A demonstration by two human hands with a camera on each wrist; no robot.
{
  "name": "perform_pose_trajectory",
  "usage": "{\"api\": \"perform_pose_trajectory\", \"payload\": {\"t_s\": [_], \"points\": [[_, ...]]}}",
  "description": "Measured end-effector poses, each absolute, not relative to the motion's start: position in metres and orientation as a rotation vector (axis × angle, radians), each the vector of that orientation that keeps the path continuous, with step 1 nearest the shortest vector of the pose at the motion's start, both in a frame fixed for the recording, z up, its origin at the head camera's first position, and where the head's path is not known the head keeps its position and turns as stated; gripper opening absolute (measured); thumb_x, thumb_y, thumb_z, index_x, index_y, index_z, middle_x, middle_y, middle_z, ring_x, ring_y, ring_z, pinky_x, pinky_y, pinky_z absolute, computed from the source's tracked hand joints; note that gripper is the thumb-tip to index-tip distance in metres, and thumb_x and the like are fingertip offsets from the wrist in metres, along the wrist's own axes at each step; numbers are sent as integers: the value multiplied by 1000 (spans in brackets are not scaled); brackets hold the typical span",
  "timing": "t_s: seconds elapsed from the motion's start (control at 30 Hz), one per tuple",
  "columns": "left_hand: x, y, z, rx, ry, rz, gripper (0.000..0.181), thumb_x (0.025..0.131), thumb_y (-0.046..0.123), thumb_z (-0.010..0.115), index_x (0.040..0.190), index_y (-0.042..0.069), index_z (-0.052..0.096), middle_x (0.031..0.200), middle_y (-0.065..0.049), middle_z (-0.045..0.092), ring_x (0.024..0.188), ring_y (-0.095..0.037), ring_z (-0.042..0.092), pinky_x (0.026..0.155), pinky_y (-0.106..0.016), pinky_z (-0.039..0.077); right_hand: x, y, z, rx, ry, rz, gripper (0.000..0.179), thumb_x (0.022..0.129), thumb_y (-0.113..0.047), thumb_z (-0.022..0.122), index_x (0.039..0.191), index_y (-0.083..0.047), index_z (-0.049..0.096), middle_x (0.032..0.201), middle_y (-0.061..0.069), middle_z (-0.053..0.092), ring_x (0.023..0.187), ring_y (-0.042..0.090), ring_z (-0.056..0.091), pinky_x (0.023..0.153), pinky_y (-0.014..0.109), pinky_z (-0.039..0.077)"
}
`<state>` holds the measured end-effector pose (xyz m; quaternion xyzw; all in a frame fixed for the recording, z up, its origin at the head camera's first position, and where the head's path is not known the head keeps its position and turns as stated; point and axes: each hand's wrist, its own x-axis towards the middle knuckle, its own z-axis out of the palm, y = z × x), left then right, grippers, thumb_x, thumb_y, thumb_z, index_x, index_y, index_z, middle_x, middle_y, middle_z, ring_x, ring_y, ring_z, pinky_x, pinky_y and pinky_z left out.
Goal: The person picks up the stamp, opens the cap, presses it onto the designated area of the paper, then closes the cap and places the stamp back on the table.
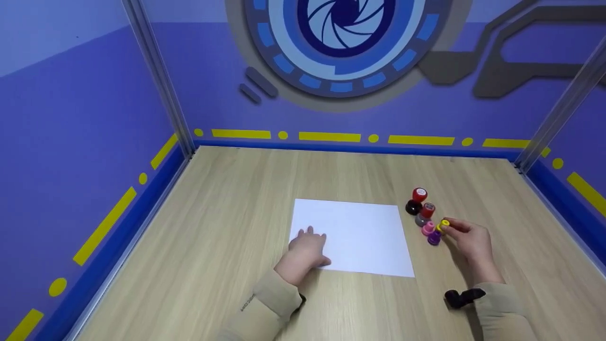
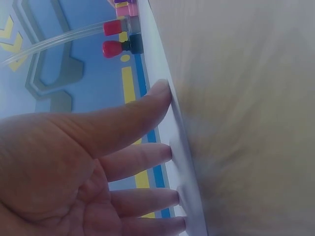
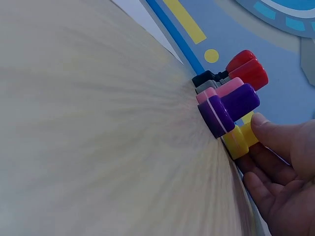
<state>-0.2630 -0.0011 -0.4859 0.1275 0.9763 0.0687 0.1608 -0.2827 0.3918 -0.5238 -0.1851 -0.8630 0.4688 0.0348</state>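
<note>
The right hand (image 1: 475,242) pinches the yellow stamp (image 3: 236,142) by its narrow knob, beside the purple stamp (image 3: 220,114), right of the paper (image 1: 362,237). The stamp looks light, stiff and smooth, best taken at that knob. Its long axis stands roughly upright, broad base down. The left hand (image 1: 306,249), fingers extended, touches the paper.

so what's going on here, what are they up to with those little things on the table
A person's right hand pinches a yellow stamp, off to the right of a sheet of paper. The left hand rests on the sheet's left part, and no marks show on the visible paper. Nearby on the table stand a purple stamp, a pink stamp and two red-topped stamps.
</note>
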Motion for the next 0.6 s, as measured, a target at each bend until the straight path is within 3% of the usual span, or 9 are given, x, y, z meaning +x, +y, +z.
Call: {"api": "perform_pose_trajectory", "payload": {"t_s": [0.17,0.27,0.43,0.6], "points": [[-265,-1,-487,351,2779,221,71,92,41,76,153,15,50,165,-20,37,154,-39,34,125,-48,36,-283,390,-521,-609,-2623,1504,45,105,-26,61,145,-6,58,148,21,57,129,28,60,88,15,57],[-265,0,-488,320,2777,234,69,93,41,75,153,16,51,165,-19,36,154,-39,34,123,-51,39,-280,388,-516,-617,-2568,1587,46,105,-25,61,147,-8,56,149,19,55,125,22,60,82,9,56],[-265,3,-487,284,2798,209,63,95,43,71,151,20,53,165,-16,38,152,-39,39,118,-55,43,-276,383,-497,-637,-2490,1619,51,103,-36,62,149,-15,55,151,10,55,124,15,57,96,18,56],[-265,3,-485,276,2832,250,62,97,43,69,151,20,53,165,-16,39,151,-38,39,117,-56,43,-275,369,-472,-639,-2388,1553,52,101,-45,62,148,-22,57,153,2,57,123,6,58,114,29,49]]}}
